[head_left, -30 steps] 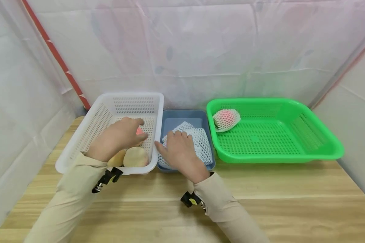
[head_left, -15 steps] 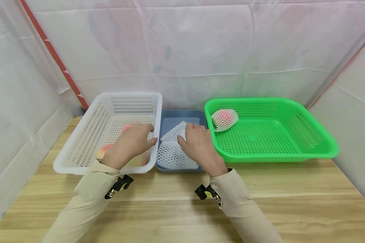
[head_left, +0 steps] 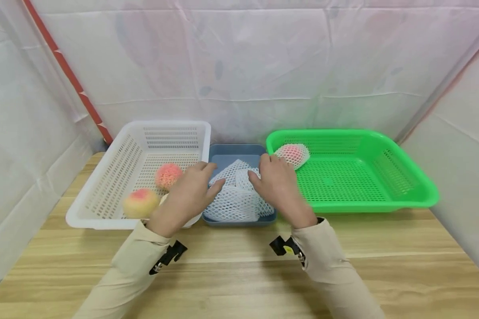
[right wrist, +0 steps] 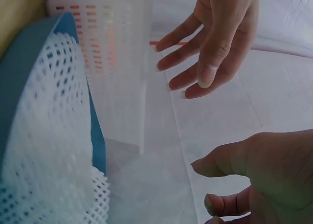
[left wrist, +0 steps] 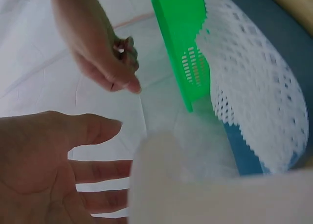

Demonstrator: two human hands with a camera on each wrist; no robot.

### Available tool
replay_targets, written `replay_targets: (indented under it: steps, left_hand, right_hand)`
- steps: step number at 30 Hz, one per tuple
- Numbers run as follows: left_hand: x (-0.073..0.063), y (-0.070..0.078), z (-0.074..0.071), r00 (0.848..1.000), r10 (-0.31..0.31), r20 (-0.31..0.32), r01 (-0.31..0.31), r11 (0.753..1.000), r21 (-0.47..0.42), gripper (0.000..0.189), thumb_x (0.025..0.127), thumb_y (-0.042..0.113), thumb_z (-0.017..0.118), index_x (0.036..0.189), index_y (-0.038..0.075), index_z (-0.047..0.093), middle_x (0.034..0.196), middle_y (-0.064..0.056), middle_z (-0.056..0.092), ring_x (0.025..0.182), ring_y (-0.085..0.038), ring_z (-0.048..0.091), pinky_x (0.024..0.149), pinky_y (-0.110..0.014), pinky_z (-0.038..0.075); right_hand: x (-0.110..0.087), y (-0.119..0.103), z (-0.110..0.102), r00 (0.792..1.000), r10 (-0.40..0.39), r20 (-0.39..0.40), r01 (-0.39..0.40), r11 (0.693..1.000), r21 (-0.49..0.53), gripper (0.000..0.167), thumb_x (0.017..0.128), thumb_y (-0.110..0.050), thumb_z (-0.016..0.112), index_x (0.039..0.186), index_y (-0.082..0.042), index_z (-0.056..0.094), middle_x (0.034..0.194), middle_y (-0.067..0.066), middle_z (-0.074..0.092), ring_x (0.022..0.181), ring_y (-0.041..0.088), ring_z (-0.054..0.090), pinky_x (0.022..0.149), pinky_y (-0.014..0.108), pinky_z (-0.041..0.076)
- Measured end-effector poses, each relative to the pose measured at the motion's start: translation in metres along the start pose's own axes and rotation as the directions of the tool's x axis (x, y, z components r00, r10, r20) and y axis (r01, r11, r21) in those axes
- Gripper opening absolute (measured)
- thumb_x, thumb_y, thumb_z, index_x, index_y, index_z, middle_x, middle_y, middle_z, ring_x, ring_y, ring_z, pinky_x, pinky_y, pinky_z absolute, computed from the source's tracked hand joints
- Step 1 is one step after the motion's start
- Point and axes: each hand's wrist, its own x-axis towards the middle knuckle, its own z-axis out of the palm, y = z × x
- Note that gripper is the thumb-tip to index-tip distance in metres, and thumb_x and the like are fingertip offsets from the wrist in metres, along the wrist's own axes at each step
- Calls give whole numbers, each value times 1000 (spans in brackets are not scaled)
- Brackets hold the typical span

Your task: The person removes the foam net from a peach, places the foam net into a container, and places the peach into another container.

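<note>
My left hand [head_left: 187,195] hovers over the right rim of the white basket [head_left: 104,223], thumb and fingers spread apart and holding nothing. Over the right side of the blue-grey tray [head_left: 239,149] is my right hand [head_left: 281,184], its fingers loosely bent and nothing in its grasp. Between the hands, several white foam net sleeves [head_left: 233,204] lie heaped in the tray. Inside the white basket sit a yellow-pink peach [head_left: 141,204] and a pinkish-red round fruit [head_left: 168,176]; a pale round fruit shows partly behind my left hand.
At the right stands a green basket [head_left: 367,205], with a pink fruit in a foam net [head_left: 293,153] in its left back corner. All three containers stand side by side on a wooden table [head_left: 231,274]. White sheeting [head_left: 259,53] rises behind and at both sides.
Both hands have moved right: the left from deep over the white basket to its right rim, the right from the sleeves towards the green basket. The fruits at left have come into view.
</note>
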Motion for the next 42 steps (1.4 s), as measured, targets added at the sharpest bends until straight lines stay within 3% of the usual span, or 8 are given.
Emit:
replay_targets:
  steps: [4,11,20,26,29,33,36,42]
  left_hand:
    - [5,12,12,998,19,-56,-21,999,-30,38,96,24,58,119,-7,58,114,-26,62,101,-39,62,84,-49,52]
    - [17,33,34,1000,-10,-17,8,996,-86,37,98,23,54,120,-6,58,113,-25,62,101,-37,63,85,-46,52]
    - [37,67,71,995,-93,36,99,969,-228,48,104,36,37,109,-5,60,99,-22,64,93,-34,64,77,-44,53]
    - [49,85,86,978,-192,84,207,942,-263,64,102,48,33,115,-9,59,99,-25,64,85,-36,66,69,-42,55]
    - [53,94,93,968,-222,116,243,946,-216,64,101,51,35,109,-7,61,94,-22,64,80,-33,66,64,-40,54]
    - [58,106,101,957,-252,142,258,966,-27,64,98,54,40,115,-4,59,98,-19,64,87,-33,66,70,-40,55]
    - [60,111,106,943,-290,161,281,957,79,64,97,56,40,120,-2,56,105,-18,63,94,-34,63,77,-42,53]
    - [61,107,113,912,-372,174,357,927,112,65,95,60,34,116,2,57,113,-23,59,104,-39,54,87,-48,44]
  right_hand:
    - [6,8,-11,1000,-8,10,8,1000,-19,33,94,-30,60,92,3,55,87,18,58,80,36,57,67,46,47]
    - [18,29,-34,991,6,130,-2,999,-34,32,95,-29,57,99,2,54,100,21,59,91,40,57,78,51,47]
    - [42,72,-43,922,-20,388,24,1000,-6,43,96,-24,52,125,8,49,126,26,51,113,41,52,90,53,45]
    - [51,96,-27,840,-9,542,-10,999,32,61,98,-21,51,147,7,28,151,31,22,137,49,22,108,61,25]
    - [54,100,-18,820,-6,572,-20,999,39,65,99,-17,50,151,3,18,155,29,11,140,50,13,109,63,20]
    - [57,101,-11,827,-6,563,-16,999,33,69,96,-8,50,153,0,11,157,25,8,140,50,10,110,63,18]
    - [58,99,-11,826,8,563,-19,1000,13,72,94,-2,50,153,-1,10,157,26,9,139,51,10,110,63,18]
    - [55,90,-12,847,18,531,46,993,-107,70,90,-3,59,149,5,22,151,33,18,137,54,16,106,62,27]
